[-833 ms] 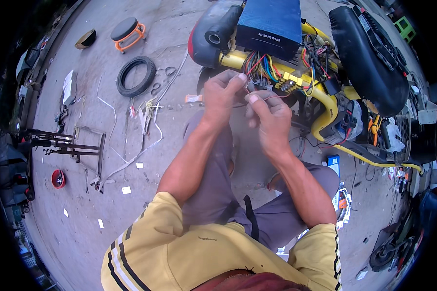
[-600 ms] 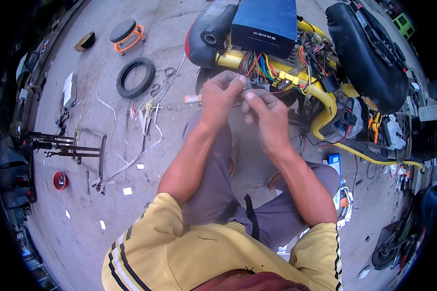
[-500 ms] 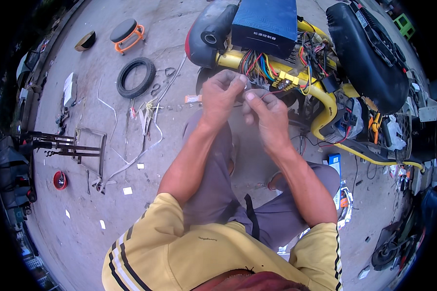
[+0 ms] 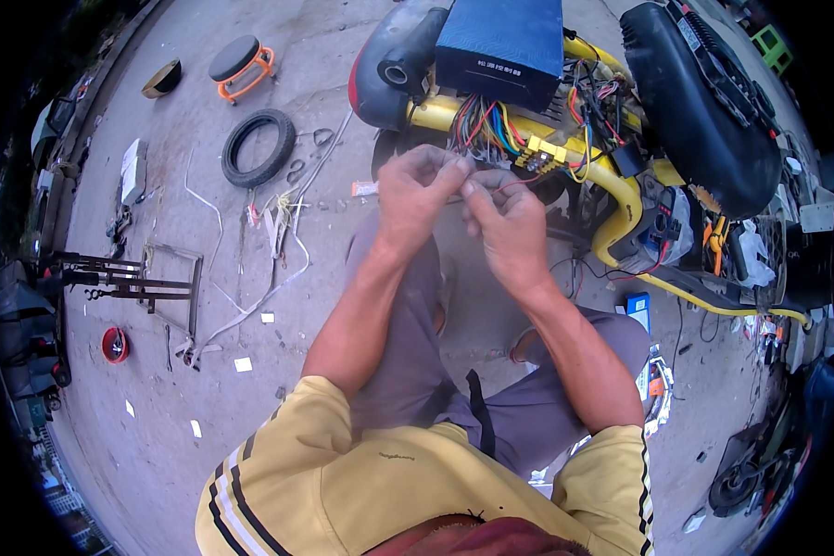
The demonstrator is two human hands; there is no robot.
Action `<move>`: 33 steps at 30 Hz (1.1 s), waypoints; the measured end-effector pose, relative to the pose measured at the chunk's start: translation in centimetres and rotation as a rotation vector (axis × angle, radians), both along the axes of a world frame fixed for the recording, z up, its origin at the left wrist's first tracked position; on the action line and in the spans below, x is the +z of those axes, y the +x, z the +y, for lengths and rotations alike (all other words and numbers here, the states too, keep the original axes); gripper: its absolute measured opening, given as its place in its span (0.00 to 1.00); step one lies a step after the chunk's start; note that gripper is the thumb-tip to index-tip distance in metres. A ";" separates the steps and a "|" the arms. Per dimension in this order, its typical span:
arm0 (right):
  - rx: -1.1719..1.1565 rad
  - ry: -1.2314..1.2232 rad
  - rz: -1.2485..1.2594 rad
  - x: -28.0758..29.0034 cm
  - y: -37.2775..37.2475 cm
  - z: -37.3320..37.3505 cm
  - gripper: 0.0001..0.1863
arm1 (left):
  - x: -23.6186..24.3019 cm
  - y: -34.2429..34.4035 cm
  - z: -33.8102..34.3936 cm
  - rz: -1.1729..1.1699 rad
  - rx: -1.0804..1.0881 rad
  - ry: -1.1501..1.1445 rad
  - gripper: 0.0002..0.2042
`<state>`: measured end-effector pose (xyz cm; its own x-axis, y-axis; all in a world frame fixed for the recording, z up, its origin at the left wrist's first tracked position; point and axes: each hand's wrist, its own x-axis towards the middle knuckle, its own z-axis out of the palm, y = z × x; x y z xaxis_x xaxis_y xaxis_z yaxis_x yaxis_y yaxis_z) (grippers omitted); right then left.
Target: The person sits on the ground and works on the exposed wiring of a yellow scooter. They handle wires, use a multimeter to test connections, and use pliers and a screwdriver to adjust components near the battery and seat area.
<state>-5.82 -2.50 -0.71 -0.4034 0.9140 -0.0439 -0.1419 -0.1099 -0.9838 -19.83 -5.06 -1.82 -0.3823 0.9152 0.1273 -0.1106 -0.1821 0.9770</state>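
Observation:
My left hand (image 4: 419, 195) and my right hand (image 4: 511, 232) meet fingertip to fingertip in front of a yellow scooter frame (image 4: 625, 199). A thin red wire (image 4: 526, 179) runs from the fingers of my right hand toward a yellow connector block (image 4: 545, 154). Thumb and fingers of my left hand are pinched together; what lies between them is too small to make out. Just beyond, a bundle of coloured wires (image 4: 491, 123) hangs out below a dark blue box (image 4: 500, 56) resting on the frame.
A black scooter seat (image 4: 704, 120) stands at the right, near orange-handled pliers (image 4: 715, 236). On the concrete at left lie a tyre (image 4: 259, 148), a pale strip (image 4: 296, 255) and a metal rack (image 4: 171, 287). Farther off are an orange-legged stool (image 4: 235, 63) and a red bowl (image 4: 115, 345).
My hands have drawn a little closer together, fingertips now nearly touching. Both have shifted slightly left, and the box and scooter appear slightly left too.

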 end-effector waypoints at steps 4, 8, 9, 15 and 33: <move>-0.011 -0.017 -0.006 -0.1 0.0 0.1 0.10 | -0.2 0.0 -0.3 -0.040 0.028 0.000 0.10; 0.017 -0.078 0.104 -0.2 0.1 0.1 0.11 | -0.7 -0.1 -0.4 -0.128 -0.037 0.022 0.10; 0.024 -0.094 0.135 -0.2 0.1 0.1 0.11 | -0.6 -0.1 -0.4 -0.146 -0.069 0.018 0.10; 0.151 -0.202 0.219 1.0 0.4 -0.1 0.13 | -0.7 -1.2 -0.4 -0.421 -0.270 -0.029 0.11; 0.138 -0.157 0.086 0.4 1.0 0.3 0.12 | 0.6 0.3 0.1 -0.202 -0.095 -0.058 0.11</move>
<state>-4.79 -2.19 -0.33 -0.5324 0.8347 -0.1410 -0.1980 -0.2847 -0.9379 -19.51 -4.97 -1.26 -0.3062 0.9520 0.0028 -0.3189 -0.1053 0.9419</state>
